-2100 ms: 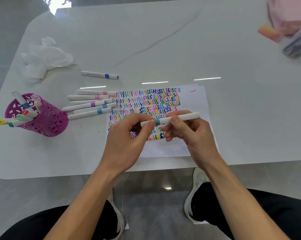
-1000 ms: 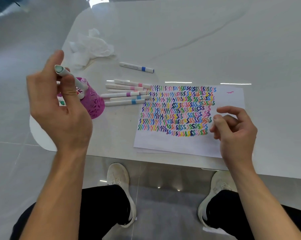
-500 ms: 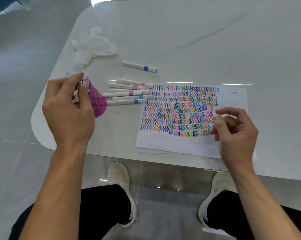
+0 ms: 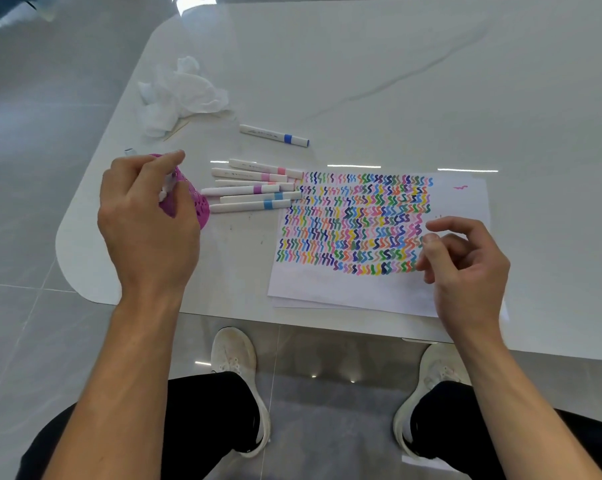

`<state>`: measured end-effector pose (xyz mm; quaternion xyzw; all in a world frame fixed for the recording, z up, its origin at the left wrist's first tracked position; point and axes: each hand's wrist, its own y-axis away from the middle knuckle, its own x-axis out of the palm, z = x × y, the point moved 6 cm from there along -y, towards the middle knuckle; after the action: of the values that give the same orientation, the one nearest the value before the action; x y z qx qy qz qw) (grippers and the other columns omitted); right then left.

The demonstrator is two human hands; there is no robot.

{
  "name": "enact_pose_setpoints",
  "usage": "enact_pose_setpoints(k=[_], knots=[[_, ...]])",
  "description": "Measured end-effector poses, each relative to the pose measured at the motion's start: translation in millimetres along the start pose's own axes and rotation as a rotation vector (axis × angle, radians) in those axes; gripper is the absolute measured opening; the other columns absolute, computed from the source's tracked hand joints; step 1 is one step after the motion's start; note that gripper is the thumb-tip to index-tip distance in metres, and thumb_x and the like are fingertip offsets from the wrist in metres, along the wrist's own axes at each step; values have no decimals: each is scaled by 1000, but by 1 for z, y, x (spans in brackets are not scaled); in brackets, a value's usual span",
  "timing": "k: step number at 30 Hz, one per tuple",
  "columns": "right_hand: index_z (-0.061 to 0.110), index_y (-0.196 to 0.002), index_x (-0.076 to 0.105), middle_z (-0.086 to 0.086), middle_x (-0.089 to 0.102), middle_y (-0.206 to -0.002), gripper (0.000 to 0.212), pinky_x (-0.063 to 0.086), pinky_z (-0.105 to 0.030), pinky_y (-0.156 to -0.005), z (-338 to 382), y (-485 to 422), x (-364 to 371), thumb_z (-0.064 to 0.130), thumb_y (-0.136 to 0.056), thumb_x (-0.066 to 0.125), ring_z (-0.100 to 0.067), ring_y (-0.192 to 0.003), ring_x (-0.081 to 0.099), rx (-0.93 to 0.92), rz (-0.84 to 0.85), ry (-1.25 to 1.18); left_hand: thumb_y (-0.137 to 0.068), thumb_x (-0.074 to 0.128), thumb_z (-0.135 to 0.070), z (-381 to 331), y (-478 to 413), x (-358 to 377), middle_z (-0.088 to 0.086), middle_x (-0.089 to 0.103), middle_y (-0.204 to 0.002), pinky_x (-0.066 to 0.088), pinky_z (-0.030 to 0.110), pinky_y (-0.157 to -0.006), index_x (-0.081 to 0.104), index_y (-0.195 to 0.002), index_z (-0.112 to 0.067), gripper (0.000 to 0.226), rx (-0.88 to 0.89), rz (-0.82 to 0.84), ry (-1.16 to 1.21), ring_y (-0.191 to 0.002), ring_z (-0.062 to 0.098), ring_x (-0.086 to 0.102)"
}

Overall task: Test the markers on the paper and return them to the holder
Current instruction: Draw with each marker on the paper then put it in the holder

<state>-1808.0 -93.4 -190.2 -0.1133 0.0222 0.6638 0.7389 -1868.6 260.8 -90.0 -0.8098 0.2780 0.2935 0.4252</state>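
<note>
Purple perforated holder (image 4: 198, 210) sits beneath the left hand (image 4: 147, 223), whose fingers curl at its mouth among white marker ends; whether they grip one cannot be told. Just right of the holder lies a row of capped markers (image 4: 254, 188), and farther right the zigzag-filled paper (image 4: 344, 289), over which the right hand (image 4: 465, 268) hovers loosely curled, holding nothing. A marker's return appears to be finishing; next, a loose marker needs picking up and uncapping.

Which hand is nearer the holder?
Left. The left hand is at the holder, covering its rim. The right hand hovers over the paper's right edge, well off to the holder's right.
</note>
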Motion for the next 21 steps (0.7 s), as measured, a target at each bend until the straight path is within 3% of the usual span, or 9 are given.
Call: enact_pose_setpoints(k=[6, 12, 18, 21], knots=[[29, -101, 69, -10, 66, -65, 8, 51, -28, -55, 0, 0, -1, 25, -95, 66, -16, -56, 63, 0, -4, 3, -94, 65, -12, -27, 11, 17, 10, 65, -112, 36, 9, -92, 71, -120, -13, 27, 143, 74, 22, -104, 21, 58], [29, -101, 69, -10, 66, -64, 8, 51, -28, -54, -3, -1, -5, 29, -93, 65, -18, -57, 64, 10, -14, 1, -95, 66, -10, -39, 27, 58, 4, 70, -116, 51, 36, -88, 71, -122, -15, 29, 170, 369, 11, -106, 24, 62], [29, -100, 69, -9, 66, -64, 9, 51, -27, -54, -5, -1, -7, 32, -93, 65, -17, -57, 63, 22, -9, -11, -100, 54, -13, -29, 40, 88, 4, 62, -133, 49, 39, -96, 65, -131, -14, 33, 87, 542, -82, -118, 25, 57], [26, -102, 69, -8, 67, -65, 11, 51, -25, -55, -5, -3, -8, 31, -93, 65, -15, -57, 63, 28, -12, -20, -102, 52, -14, -30, 43, 93, 5, 59, -136, 51, 41, -99, 62, -135, -13, 34, 76, 551, -91, -122, 24, 54]])
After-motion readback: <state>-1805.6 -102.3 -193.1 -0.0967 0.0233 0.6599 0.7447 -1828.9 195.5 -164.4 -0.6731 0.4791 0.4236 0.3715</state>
